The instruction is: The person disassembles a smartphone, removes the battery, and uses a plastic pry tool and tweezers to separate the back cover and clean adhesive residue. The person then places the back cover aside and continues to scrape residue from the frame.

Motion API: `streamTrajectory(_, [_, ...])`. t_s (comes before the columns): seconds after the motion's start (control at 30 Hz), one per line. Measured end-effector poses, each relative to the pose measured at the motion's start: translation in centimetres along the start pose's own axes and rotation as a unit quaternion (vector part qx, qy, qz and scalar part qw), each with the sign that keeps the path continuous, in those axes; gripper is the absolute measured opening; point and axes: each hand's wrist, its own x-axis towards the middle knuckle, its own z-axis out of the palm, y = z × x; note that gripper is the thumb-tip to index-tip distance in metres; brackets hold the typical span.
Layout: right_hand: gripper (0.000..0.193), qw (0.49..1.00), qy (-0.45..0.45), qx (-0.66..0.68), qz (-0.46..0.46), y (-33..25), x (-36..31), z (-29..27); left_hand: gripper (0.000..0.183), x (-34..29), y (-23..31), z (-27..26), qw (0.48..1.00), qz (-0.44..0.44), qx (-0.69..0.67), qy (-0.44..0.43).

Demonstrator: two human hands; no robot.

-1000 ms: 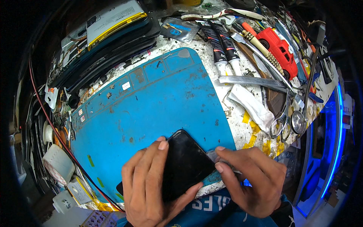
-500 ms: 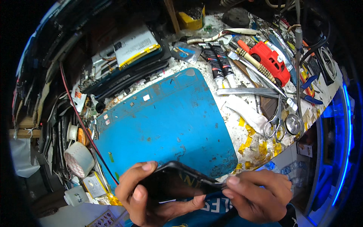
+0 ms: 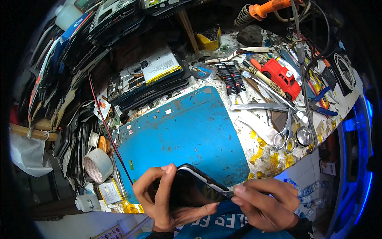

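Note:
A dark smartphone (image 3: 193, 194) with a glossy, reflecting face is held up, tilted, at the near edge of the blue work mat (image 3: 187, 139). My left hand (image 3: 161, 199) wraps round its left end, with the thumb along the lower edge and the fingers at the far side. At the phone's right corner, my right hand (image 3: 270, 205) is closed in a pinch, thumb and forefinger together on the edge. Whether anything small lies between those fingertips is hidden. A bright strip runs along the phone's upper edge.
Stacked phone parts and batteries (image 3: 159, 69) stand behind the mat. To the right lie tweezers (image 3: 260, 106), scissors (image 3: 285, 137), black tubes (image 3: 232, 79) and a red toy car (image 3: 281, 77). At left are a tape roll (image 3: 97, 165) and a thin red-black cable (image 3: 104, 119).
The view has shifted, so the bench sits lower in the picture and more shows at the top. The phone has tilted, showing a bright edge; my left fingers have shifted on it.

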Motion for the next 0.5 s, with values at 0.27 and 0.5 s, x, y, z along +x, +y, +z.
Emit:
streamTrajectory(0.27, [0.027,0.985,0.102,-0.104,-0.092,-0.1,-0.3,1.0,0.11,0.5,0.0,-0.3,0.998,0.04,0.013,-0.037])
streamTrajectory(0.5, [0.027,0.963,0.168,-0.14,-0.159,0.8,-0.6,2.2,0.103,0.6,0.2,-0.7,0.998,0.045,0.03,-0.034])
